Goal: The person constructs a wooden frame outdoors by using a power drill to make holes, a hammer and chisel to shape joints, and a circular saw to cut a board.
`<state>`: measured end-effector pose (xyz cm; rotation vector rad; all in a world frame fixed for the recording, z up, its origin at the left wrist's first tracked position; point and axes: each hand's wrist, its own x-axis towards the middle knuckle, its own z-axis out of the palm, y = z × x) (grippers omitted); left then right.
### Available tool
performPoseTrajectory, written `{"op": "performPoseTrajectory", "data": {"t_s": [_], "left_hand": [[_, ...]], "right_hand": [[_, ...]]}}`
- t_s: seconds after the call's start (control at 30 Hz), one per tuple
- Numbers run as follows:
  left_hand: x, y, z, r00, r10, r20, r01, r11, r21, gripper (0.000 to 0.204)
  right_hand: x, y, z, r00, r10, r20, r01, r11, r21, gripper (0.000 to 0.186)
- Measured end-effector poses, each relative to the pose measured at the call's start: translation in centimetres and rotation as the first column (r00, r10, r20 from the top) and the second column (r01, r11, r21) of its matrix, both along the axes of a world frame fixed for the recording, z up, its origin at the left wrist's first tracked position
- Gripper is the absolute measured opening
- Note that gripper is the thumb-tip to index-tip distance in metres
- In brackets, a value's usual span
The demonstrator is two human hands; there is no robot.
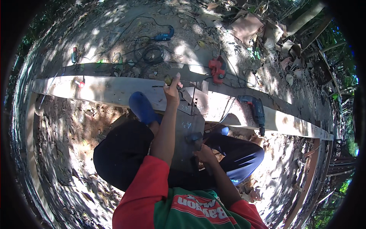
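My left hand [172,91] is closed around a short yellowish-green piece [168,80], like a tool handle, above the plank; its other end is hidden. My right hand [206,153] grips a hammer-like tool [193,136] with a dark, blunt head, low over the board between my knees. That dark grey board [195,124] bears chalk marks and lies across the long plank [145,87], pointing away from me. At its far end, beside my left hand, pale angled wooden pieces [201,101] meet along a dark joint.
On the plank, a power drill [256,110] lies to the right and a small red-and-white item [80,84] to the left. Beyond it, a red power tool [217,70], a blue power tool [164,34] and coiled cable [153,54] rest on the ground. A blue shoe [142,107] touches the plank.
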<state>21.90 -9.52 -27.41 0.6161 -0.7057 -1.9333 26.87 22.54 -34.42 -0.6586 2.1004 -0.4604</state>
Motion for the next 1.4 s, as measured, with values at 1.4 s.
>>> {"op": "performPoseTrajectory", "data": {"t_s": [1.4], "left_hand": [[3.6,-1.0,5.3,0.997,0.067,0.031,-0.070,0.992,0.100,0.028]], "right_hand": [[-7.6,-9.8,15.6,0.953,-0.206,-0.224,0.134,0.945,-0.298,0.049]]}}
